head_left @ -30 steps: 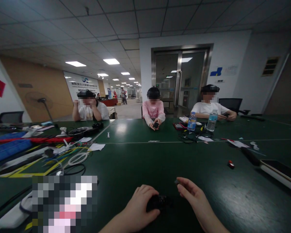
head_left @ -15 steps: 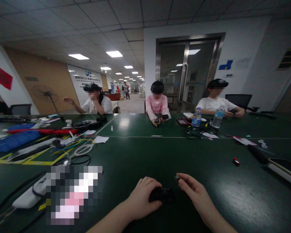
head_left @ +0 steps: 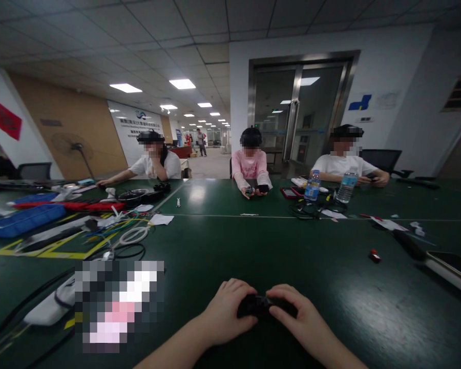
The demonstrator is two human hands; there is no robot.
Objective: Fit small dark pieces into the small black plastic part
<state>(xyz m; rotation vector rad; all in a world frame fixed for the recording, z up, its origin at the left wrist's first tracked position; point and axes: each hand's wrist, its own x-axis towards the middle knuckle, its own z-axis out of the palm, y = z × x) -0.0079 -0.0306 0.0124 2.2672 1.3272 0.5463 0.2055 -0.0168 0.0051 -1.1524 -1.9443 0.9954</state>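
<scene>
A glossy black object [head_left: 255,303], too dark for its kind to be made out, lies low over the green table in front of me. My left hand [head_left: 232,310] is closed around its left end, thumb on the near side and fingers on the far side. At the opposite end, my right hand [head_left: 290,310] is closed in a pinch, thumb and fingertips touching the black object. The small grey piece that was in those fingertips is mostly covered by them now.
To my left are a white power strip [head_left: 48,307], tangled cables [head_left: 132,236] and a blue tray [head_left: 25,219]. A small red item [head_left: 374,256] and a phone-like slab [head_left: 453,269] lie right. Bottles [head_left: 346,187] stand across the table, where three people sit.
My right hand has moved left and slightly down, bringing the small grey piece to the black object's right end. My left hand stays on the black object.
</scene>
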